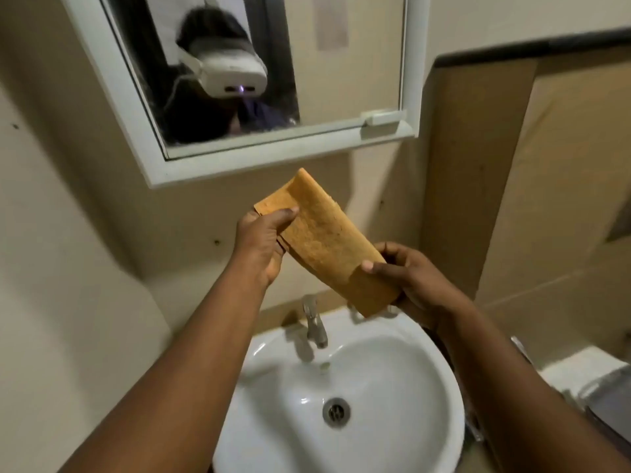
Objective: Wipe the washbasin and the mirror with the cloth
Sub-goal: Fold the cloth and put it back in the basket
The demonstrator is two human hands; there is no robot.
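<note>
One cloth (321, 247), orange-tan, folded into a long strip, held up in the air between the mirror and the washbasin, slanting from upper left to lower right. Two hands on it. Left hand (263, 244) at the upper end, thumb over the front and fingers curled behind, pinching the fold. Right hand (409, 278) at the lower end, thumb pressed on the face of the strip, fingers wrapped round the back. Touching neither the basin nor the glass.

One washbasin (392, 387), white, round, directly below the hands, with one metal drain (336, 412) in the middle of the bowl and one chrome tap (314, 322) at the back rim, spout over the bowl. One mirror (341, 63) in a white frame on the wall above, tilted in the view, reflecting a white headset.

Beige walls all round; dark trim along the upper right. Something white and grey beside the basin's right edge, too blurred to identify.
</note>
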